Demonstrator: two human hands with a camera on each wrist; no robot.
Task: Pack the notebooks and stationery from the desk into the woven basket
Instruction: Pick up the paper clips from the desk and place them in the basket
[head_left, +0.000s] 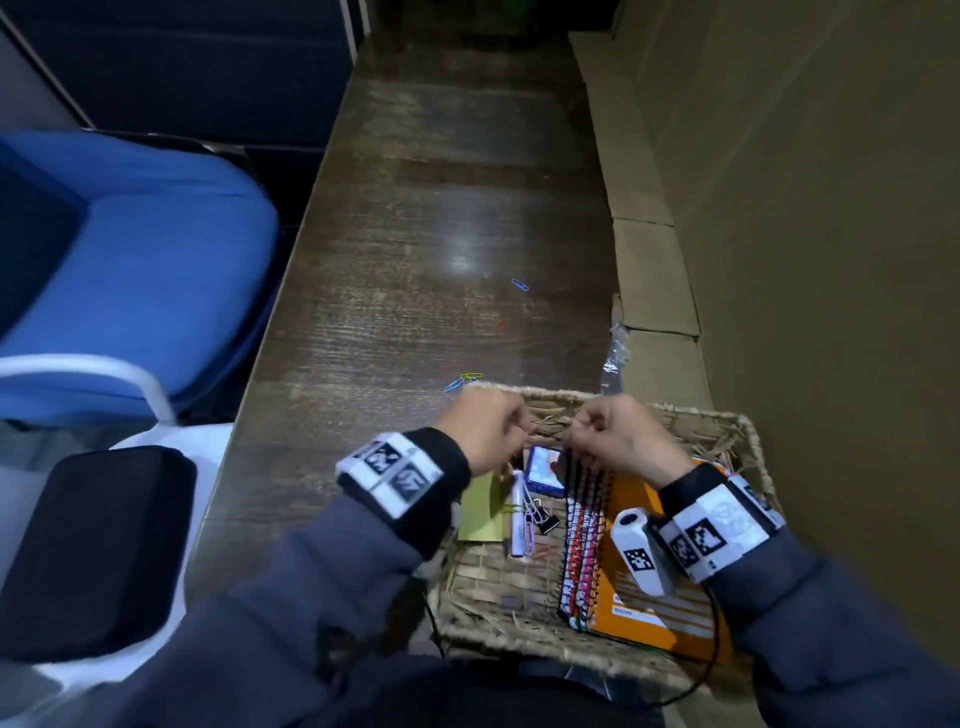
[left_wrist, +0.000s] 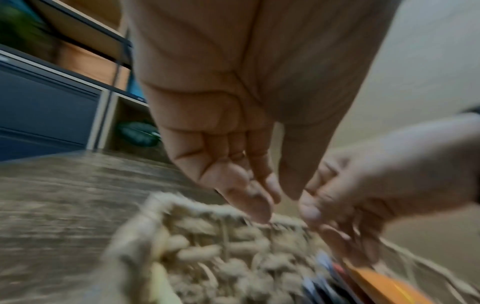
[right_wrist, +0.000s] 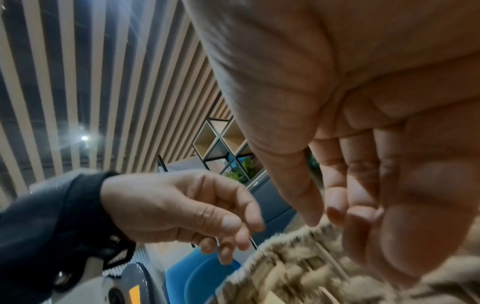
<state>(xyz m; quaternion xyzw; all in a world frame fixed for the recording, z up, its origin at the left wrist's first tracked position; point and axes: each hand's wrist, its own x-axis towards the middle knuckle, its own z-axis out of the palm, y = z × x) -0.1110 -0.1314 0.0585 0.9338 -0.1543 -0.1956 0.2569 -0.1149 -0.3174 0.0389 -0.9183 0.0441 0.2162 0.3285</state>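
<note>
The woven basket (head_left: 701, 418) stands at the near end of the dark wooden desk (head_left: 441, 234). Inside lie orange spiral notebooks (head_left: 652, 623) on the right, a green notepad (head_left: 480, 512), a white pen (head_left: 518, 519), a black binder clip (head_left: 546, 524) and a small blue box (head_left: 543, 470). Both hands hover over the basket's far part, close together. My left hand (head_left: 522, 434) (left_wrist: 270, 197) has loosely curled fingers and nothing visible in it. My right hand (head_left: 576, 441) (right_wrist: 327, 214) also shows nothing held. Loose paper clips (head_left: 462, 382) lie just beyond the rim, and one blue clip (head_left: 519, 284) farther out.
A blue chair (head_left: 130, 260) and a black padded seat (head_left: 88, 545) stand left of the desk. Cardboard boxes (head_left: 649, 270) line the right edge against a wall. A crumpled clear wrapper (head_left: 615, 353) lies by the basket's far right corner.
</note>
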